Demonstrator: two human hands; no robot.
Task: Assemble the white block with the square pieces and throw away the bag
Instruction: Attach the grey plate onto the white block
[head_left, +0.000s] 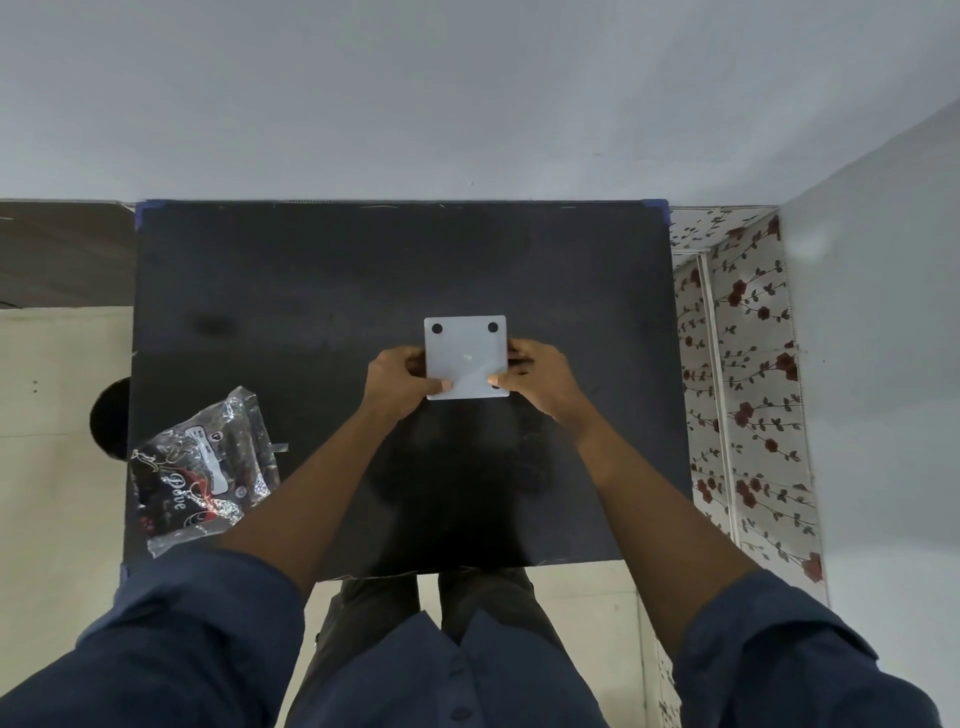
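Currently one white block (466, 357) is in view, a flat square plate with rounded corners, positioned over the middle of one black table (311, 291). Two round dark spots are fully visible at its far corners, and a third is partly covered at the near right corner; the near left corner is hidden by a thumb. Whether these spots are holes or fitted pieces cannot be determined from this view. No separate square pieces can be identified on the table surface.

One bag (202, 470) lies on the near left part of the table, well apart from the block. It is a crumpled, clear, glossy wrapper with dark printing, and its near corner reaches the table's left edge.

Two hands are engaged. The left hand (397, 382) grips the block's left edge, with its thumb laid across the near left corner of the top face and the fingers curled under the edge. The right hand (540, 376) grips the right edge, with its thumb on the near right corner and the fingers wrapped around the side. Both hands are closed on the block. Both forearms extend forward from rolled dark blue sleeves (208, 639) and converge on the block from either side.
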